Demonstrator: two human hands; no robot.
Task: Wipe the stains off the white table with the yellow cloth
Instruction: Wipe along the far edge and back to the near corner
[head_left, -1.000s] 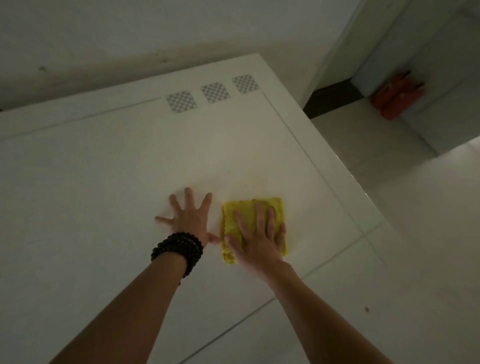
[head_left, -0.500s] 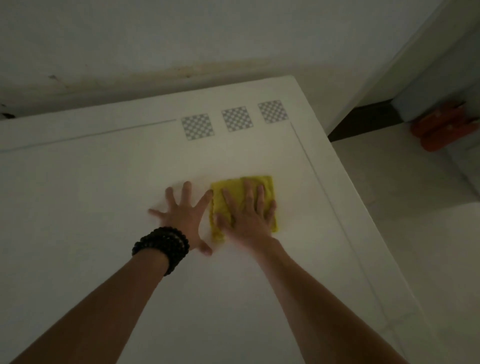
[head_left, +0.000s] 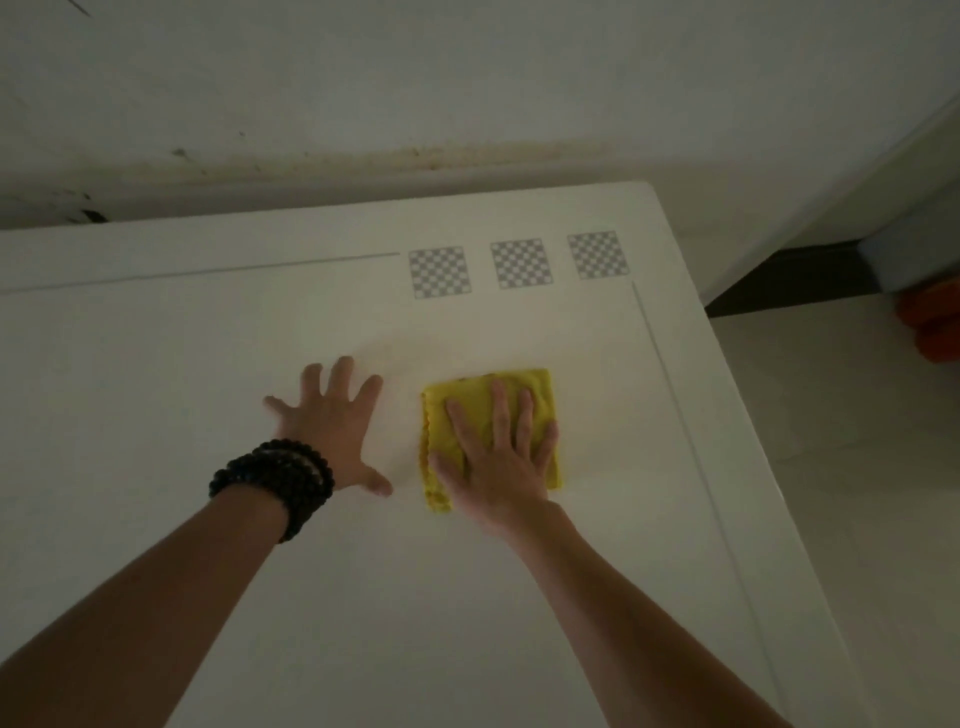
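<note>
A folded yellow cloth (head_left: 535, 389) lies flat on the white table (head_left: 156, 364), right of centre. My right hand (head_left: 498, 457) presses down on it, palm flat and fingers spread, covering most of its near half. My left hand (head_left: 332, 426) rests flat on the bare table a short gap to the cloth's left, fingers splayed, holding nothing; a black bead bracelet wraps its wrist. A faint pale smear shows on the table just beyond the cloth and between the hands. The light is dim.
Three grey checkered squares (head_left: 519, 264) sit on the table beyond the cloth. The table's right edge (head_left: 727, 415) drops to a pale floor. A stained wall (head_left: 467, 93) runs behind. An orange object (head_left: 935, 332) lies on the floor at far right.
My right hand has slid the cloth to the right, opening a gap between it and my left hand. The left hand stays planted on the table. The camera view has tilted up.
</note>
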